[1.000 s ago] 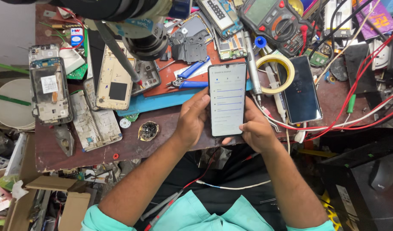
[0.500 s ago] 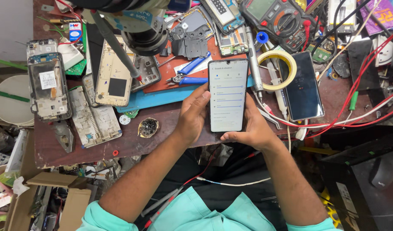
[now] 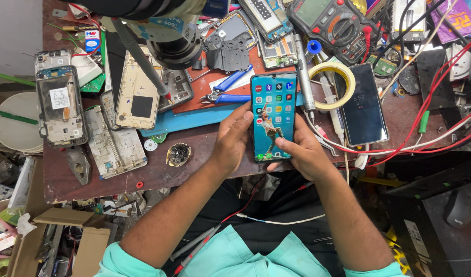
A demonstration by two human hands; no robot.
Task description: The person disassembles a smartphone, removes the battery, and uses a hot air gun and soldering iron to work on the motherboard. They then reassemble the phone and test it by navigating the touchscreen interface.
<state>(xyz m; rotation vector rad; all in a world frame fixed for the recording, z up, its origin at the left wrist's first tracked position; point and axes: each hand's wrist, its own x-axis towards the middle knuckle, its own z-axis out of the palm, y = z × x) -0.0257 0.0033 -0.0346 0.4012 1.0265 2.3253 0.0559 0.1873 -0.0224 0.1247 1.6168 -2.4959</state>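
— What do the hands have?

— Both are on one smartphone (image 3: 274, 117), held upright over the near edge of the bench (image 3: 92, 179). Its screen is lit, showing rows of coloured app icons above a picture of a figure.

— How is the left hand (image 3: 234, 137) set?

— It cups the phone's left edge, fingers pressed together and curled behind the body, thumb lying along the side.

— And the right hand (image 3: 303, 154)?

— It supports the lower right corner; the thumb reaches across the bottom of the glass, touching it, while the other fingers are curled underneath (mostly hidden, so I cannot tell how they lie).

— What sits around it?

— Just beside the phone on the right, a second dark phone (image 3: 362, 105) lies flat, with a ring of yellow tape (image 3: 337, 84) touching its upper left corner. Blue-handled pliers (image 3: 228, 88) lie to the left of the held phone on a blue mat (image 3: 189, 119). Further left are opened phone bodies: a pale back frame (image 3: 138, 95) and a stripped chassis (image 3: 61, 107). A multimeter (image 3: 334, 23) sits at the far edge, with red leads (image 3: 430, 102) trailing across the right side.
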